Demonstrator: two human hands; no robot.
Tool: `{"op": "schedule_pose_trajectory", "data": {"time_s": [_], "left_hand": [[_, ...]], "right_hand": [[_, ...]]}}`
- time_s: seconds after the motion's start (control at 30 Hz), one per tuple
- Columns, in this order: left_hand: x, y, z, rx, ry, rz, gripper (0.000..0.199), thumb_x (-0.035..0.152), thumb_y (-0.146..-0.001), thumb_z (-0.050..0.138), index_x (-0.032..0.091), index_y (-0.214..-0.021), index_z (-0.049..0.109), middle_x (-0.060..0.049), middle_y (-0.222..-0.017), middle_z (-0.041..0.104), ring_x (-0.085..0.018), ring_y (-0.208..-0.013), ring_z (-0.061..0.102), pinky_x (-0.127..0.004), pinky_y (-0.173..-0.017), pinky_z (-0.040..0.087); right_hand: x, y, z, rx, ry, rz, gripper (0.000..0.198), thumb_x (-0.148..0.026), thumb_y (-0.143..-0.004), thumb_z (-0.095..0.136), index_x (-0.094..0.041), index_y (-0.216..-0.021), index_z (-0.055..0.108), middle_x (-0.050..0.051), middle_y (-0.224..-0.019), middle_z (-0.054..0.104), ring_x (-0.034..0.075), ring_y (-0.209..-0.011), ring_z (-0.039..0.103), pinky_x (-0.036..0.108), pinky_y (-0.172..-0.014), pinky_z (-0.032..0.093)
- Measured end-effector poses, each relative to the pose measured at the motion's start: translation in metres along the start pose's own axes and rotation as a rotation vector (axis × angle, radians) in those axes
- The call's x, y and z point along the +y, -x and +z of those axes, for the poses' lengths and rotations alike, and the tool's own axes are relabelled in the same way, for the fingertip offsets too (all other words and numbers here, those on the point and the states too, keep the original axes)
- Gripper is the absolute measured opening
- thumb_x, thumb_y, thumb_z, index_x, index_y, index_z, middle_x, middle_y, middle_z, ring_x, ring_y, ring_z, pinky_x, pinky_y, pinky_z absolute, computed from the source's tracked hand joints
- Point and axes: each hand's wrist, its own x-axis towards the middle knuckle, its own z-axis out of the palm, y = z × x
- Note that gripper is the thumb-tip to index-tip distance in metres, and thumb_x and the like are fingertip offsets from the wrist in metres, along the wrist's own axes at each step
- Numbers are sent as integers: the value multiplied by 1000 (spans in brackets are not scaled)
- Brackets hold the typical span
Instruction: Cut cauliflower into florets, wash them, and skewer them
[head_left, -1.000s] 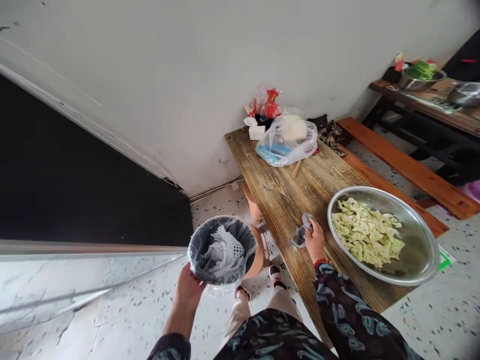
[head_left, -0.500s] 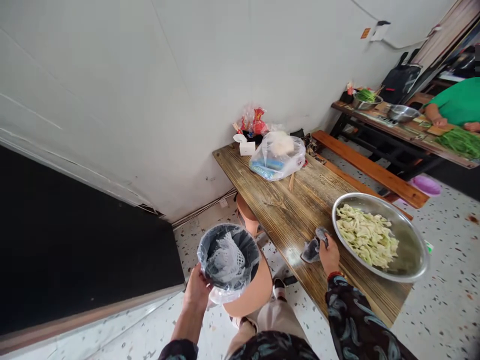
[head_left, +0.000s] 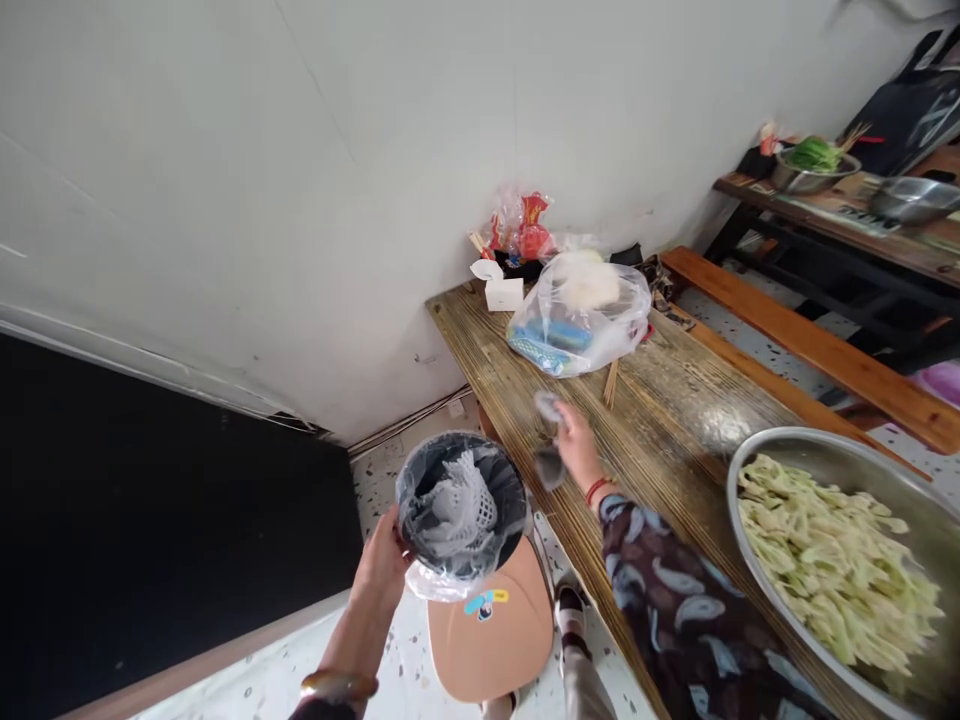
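Note:
My left hand (head_left: pixel 384 550) is closed on the left rim of a dark trash bin (head_left: pixel 512 497), which is lined with a clear plastic bag. White mesh foam netting (head_left: pixel 461 500) lies crumpled inside it. Over the near edge of the wooden table (head_left: pixel 675 400), my right hand (head_left: pixel 579 447) grips a grey cloth (head_left: pixel 551 468), partly blurred by motion. The cloth hangs down on the bin's side. A large steel basin (head_left: pixel 765 440) of cut cauliflower (head_left: pixel 832 560) stands on the table to the right of my right arm.
A clear bag (head_left: pixel 600 300) with blue packages, a tissue box (head_left: pixel 504 294) and wooden chopsticks (head_left: pixel 611 383) lie on the table. A tan stool (head_left: pixel 491 650) is below the bin. Behind are an orange bench (head_left: pixel 810 340) and another table (head_left: pixel 817 215) with bowls.
My right hand has moved left with the cloth, from beside the basin to the table edge near the bin. The view has turned left; the bin stays in my left hand.

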Motion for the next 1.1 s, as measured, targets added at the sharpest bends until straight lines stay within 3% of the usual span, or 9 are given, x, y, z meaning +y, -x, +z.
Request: {"op": "schedule_pose_trajectory", "data": {"time_s": [0.13, 0.33, 0.4, 0.6, 0.7, 0.8, 0.87, 0.93, 1.1], "left_hand": [[3, -26, 4, -28, 16, -27, 30, 39, -61, 72, 20, -67, 50, 6, -52, 47, -10, -48, 42, -24, -48, 38], [0, -64, 28, 14, 79, 1, 35, 45, -61, 73, 19, -69, 51, 5, -51, 48, -12, -50, 45, -26, -52, 40], [-1, -73, 33, 3, 99, 16, 35, 46, -63, 73, 18, -72, 53, 4, -52, 50, -13, -51, 47, -27, -53, 40], [-2, -88, 44, -20, 110, 41, 28, 42, -76, 63, 16, -73, 54, 2, -53, 52, -12, -50, 48, -30, -56, 41], [-5, -87, 49, -62, 110, 56, 28, 40, -80, 60, 13, -74, 57, 0, -56, 55, -13, -54, 51, -32, -60, 41], [-9, -81, 45, -64, 118, 63, 29, 41, -78, 63, 12, -76, 57, 1, -58, 56, -12, -55, 50, -31, -61, 42], [-10, -76, 34, -25, 124, 52, 28, 41, -76, 65, 14, -77, 57, 2, -57, 55, -11, -52, 47, -30, -59, 41], [-10, -69, 20, 26, 127, 34, 28, 41, -73, 67, 16, -74, 55, 2, -56, 53, -10, -50, 45, -28, -56, 40], [-5, -36, -10, -7, 171, 46, 30, 41, -64, 72, 18, -70, 53, 4, -55, 51, -11, -51, 47, -25, -53, 40]], "right_hand": [[46, -42, -9, 71, 41, 70, 52, -17, -86, 43, -2, -135, 49, 30, -139, 49, 38, -135, 40, 68, -112, 22], [2, -15, 72, -218, -75, -180, 46, -7, -78, 46, -26, -113, 70, 4, -118, 70, 19, -114, 61, 37, -107, 45], [-1, -37, 85, -201, -97, -182, 48, -9, -82, 43, -25, -122, 66, 4, -126, 66, 18, -121, 57, 37, -111, 41], [22, -133, 117, -93, -125, -22, 47, -11, -86, 39, -4, -129, 54, 24, -134, 55, 32, -134, 41, 62, -114, 23], [-8, -117, 157, -217, -187, -104, 42, -9, -82, 47, -6, -123, 60, 21, -129, 61, 29, -129, 46, 55, -114, 27], [-55, -55, 175, -411, -260, -252, 40, -3, -78, 45, -18, -106, 71, 6, -110, 72, 17, -108, 62, 37, -105, 43], [-70, -11, 159, -504, -295, -326, 44, -1, -78, 42, -23, -100, 73, 1, -106, 74, 13, -102, 66, 31, -100, 48], [-59, 20, 119, -504, -338, -321, 50, -4, -81, 38, -24, -114, 70, 2, -119, 70, 14, -113, 62, 33, -104, 46], [32, 51, -12, 6, -52, 94, 44, -22, -86, 40, -19, -123, 64, 12, -122, 66, 26, -119, 58, 50, -109, 40]]}}
